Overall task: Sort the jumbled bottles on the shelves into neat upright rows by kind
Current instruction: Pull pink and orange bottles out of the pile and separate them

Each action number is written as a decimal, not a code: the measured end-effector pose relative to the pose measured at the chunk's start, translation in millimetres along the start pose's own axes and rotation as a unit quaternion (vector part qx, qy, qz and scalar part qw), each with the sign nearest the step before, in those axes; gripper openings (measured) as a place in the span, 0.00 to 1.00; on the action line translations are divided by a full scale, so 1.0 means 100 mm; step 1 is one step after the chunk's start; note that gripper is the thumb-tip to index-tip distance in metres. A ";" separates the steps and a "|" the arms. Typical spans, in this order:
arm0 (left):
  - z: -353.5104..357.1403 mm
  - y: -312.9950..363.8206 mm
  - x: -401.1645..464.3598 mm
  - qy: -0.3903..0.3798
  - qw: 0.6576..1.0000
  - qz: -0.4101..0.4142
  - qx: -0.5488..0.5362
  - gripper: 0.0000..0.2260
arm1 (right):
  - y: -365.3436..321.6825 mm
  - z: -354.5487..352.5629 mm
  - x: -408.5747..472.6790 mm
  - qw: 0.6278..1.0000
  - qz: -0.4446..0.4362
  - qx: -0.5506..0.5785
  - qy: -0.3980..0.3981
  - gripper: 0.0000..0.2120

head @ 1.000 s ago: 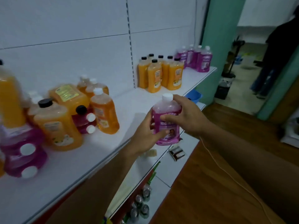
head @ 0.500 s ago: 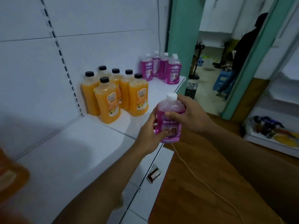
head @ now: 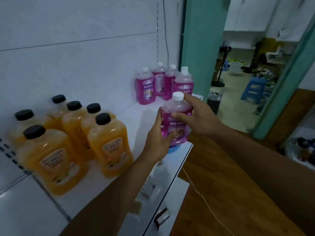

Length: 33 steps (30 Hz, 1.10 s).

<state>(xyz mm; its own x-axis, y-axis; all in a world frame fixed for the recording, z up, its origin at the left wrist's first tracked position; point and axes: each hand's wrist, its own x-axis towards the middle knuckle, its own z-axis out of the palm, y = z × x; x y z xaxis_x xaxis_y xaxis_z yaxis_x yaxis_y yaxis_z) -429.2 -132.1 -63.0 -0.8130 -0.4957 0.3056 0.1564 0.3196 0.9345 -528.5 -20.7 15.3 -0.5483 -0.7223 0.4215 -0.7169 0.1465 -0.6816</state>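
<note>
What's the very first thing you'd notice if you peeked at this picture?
A pink bottle with a white cap, held upright in the middle by both hands, the left hand low on its side and the right hand near its top. Behind it, more pink bottles stand together at the far end of the white shelf. Orange bottles with black caps crowd the near left.
</note>
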 end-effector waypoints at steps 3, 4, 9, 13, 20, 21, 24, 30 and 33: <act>0.09 -0.07 0.53 0.042 0.999 -0.006 0.001 0.31 | 0.32 -0.06 0.53 0.999 -0.021 0.022 -0.030 0.34; 0.11 -0.09 0.70 0.055 0.998 -0.003 0.007 0.31 | 0.40 -0.10 0.71 0.999 -0.027 0.023 -0.040 0.35; 0.11 -0.32 1.26 0.130 0.990 -0.009 0.052 0.30 | 0.70 -0.09 1.44 0.993 -0.058 0.040 -0.099 0.36; 0.00 -0.53 1.48 0.188 0.979 -0.045 0.071 0.31 | 0.82 0.14 1.83 0.991 -0.085 -0.011 -0.108 0.29; -0.24 -0.85 1.79 0.253 0.959 -0.066 0.106 0.26 | 0.93 0.53 2.28 0.989 -0.106 0.002 -0.106 0.27; -0.25 -0.89 1.83 0.251 0.959 -0.066 0.115 0.27 | 0.95 0.56 2.32 0.989 -0.105 -0.006 -0.107 0.26; -0.27 -0.98 1.91 0.243 0.957 -0.060 0.147 0.28 | 1.01 0.65 2.37 0.991 -0.084 -0.005 -0.106 0.27; -0.29 -1.03 1.94 0.233 0.951 -0.053 0.196 0.31 | 0.99 0.76 2.30 0.994 -0.075 0.009 -0.083 0.38; -0.25 -0.96 1.89 0.239 0.944 -0.066 0.218 0.30 | 0.93 0.68 2.24 0.991 -0.122 -0.028 -0.042 0.42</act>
<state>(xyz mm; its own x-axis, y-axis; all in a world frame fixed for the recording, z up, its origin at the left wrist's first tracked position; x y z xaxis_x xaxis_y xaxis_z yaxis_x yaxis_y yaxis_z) -583.6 -276.8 -90.3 -0.4476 -0.8283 0.3370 -0.2577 0.4803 0.8384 -688.2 -214.8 5.4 -0.3193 -0.7943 0.5168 -0.8483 -0.0036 -0.5295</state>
